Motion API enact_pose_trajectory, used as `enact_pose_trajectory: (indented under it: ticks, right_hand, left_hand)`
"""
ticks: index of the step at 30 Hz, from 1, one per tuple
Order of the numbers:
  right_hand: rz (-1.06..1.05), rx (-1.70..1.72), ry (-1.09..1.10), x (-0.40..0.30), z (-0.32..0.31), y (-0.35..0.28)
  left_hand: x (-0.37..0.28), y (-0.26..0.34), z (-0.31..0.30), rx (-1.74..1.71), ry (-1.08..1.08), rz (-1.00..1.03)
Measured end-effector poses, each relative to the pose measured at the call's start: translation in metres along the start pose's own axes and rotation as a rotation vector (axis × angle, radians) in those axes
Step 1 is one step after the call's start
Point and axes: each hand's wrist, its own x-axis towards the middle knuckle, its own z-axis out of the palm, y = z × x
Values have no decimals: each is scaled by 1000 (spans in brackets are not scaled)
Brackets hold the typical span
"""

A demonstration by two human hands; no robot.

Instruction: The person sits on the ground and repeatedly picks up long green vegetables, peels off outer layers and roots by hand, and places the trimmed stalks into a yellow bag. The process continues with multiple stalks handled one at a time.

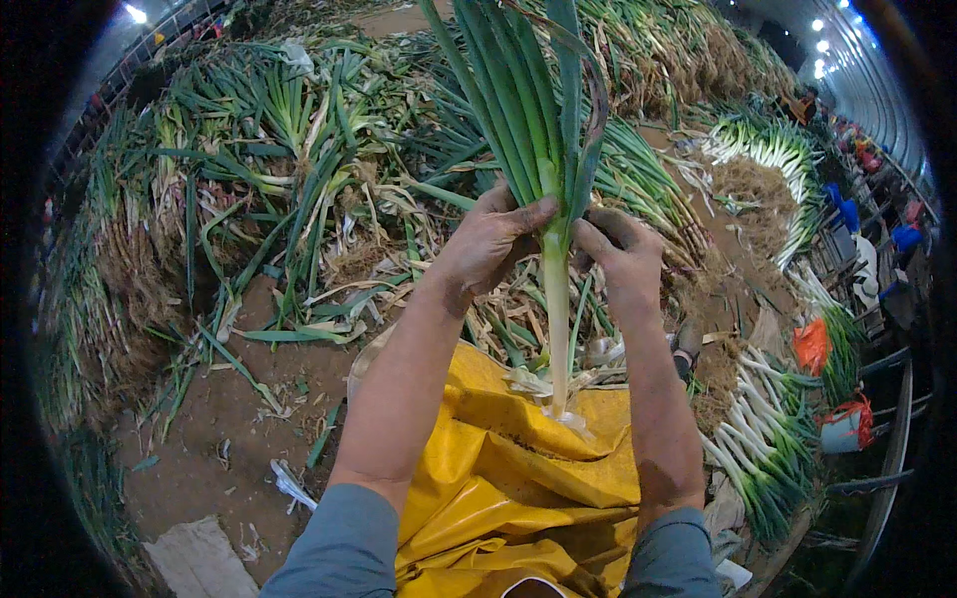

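Note:
A single large green onion (555,299) stands upright before me, its pale stem pointing down and its green leaves fanned out at the top. My left hand (502,235) grips it where the leaves meet the stem, thumb across the front. On the other side, my right hand (619,243) pinches an outer leaf close to the stem with thumb and fingers. The stem's lower end reaches the yellow waterproof apron (516,478) over my lap, by some whitish peelings. A darkened, partly withered leaf (596,105) curls down at the right of the leaves.
Untrimmed green onions (149,202) with brown roots lie heaped at left and behind. Cleaned white-stemmed onions (762,441) lie in rows at right, near an orange plastic bag (813,346) and a light bucket (846,432). A pale cloth (200,559) lies on the dirt floor (262,404).

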Motion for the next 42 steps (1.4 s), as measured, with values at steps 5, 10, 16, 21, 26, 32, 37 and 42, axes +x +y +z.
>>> enact_pose_trajectory:
  ticks: [5,10,16,21,26,32,37,42]
  right_hand:
    - [-447,-286,248,-30,27,12]
    - [-591,-598,291,-28,42,7]
    - [-493,-536,174,-24,37,14]
    - [-691,-649,80,-31,45,0]
    - [-727,-626,-139,-55,43,13]
    - [-670,-628,252,-49,47,10]
    - [-513,-564,268,-31,53,27]
    - [-141,-53,150,-22,23,17]
  left_hand:
    - [9,-8,-4,11,49,58]
    - [13,-14,-3,80,155,119]
    - [11,-16,5,91,207,162]
    - [12,-19,2,50,211,180]
    - [15,-19,1,24,203,197]
    - [14,-21,-3,82,231,234]
    - [13,-20,12,283,208,324]
    - [10,-9,-2,197,60,115]
